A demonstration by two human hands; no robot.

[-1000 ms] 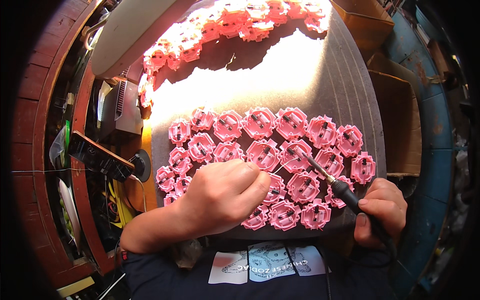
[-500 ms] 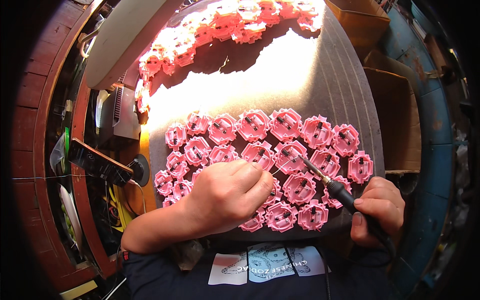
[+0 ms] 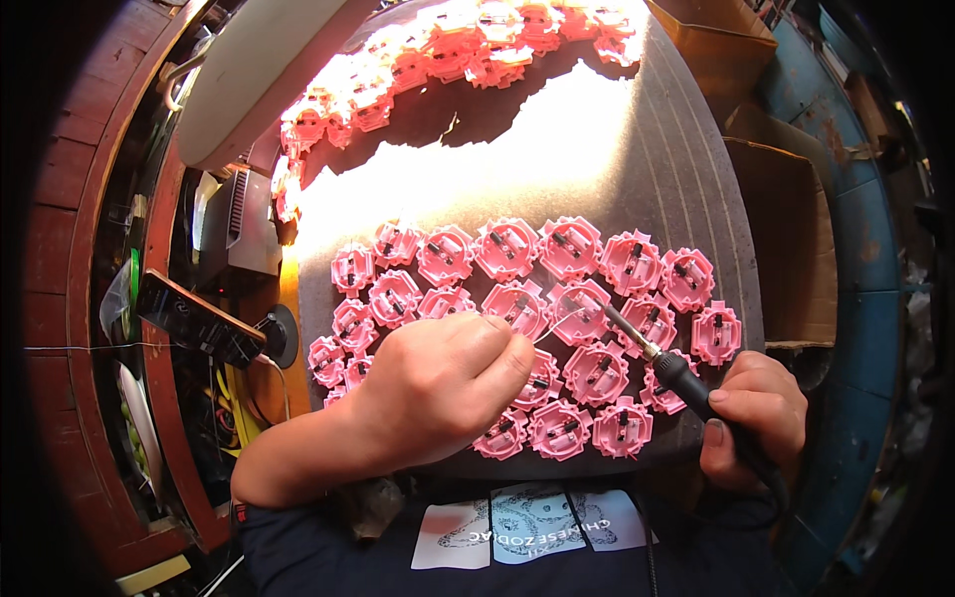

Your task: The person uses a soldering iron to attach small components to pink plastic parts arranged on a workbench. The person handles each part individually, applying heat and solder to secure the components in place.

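Note:
My right hand point(image 3: 758, 410) is closed round the black handle of a soldering iron point(image 3: 678, 376). Its metal tip points up and left, beside a pink plastic housing point(image 3: 580, 310) with small parts inside. My left hand point(image 3: 460, 370) is pinched over the rows of housings, and a thin wire of solder point(image 3: 559, 324) runs from its fingers toward that same housing. Whether the iron or the solder touches it I cannot tell. Several more pink housings, each with a small black part, lie in rows around both hands; my left hand and forearm hide some.
Sunlit pink housings point(image 3: 438, 52) are heaped at the far side of the grey table point(image 3: 686, 179). A pale lamp-like arm point(image 3: 254, 75) hangs over the far left. A phone point(image 3: 194, 320) leans on the left, and cardboard boxes point(image 3: 781, 239) stand at the right.
My left hand has drawn slightly left, and the solder end has moved with it. The iron's tip has shifted slightly right and up.

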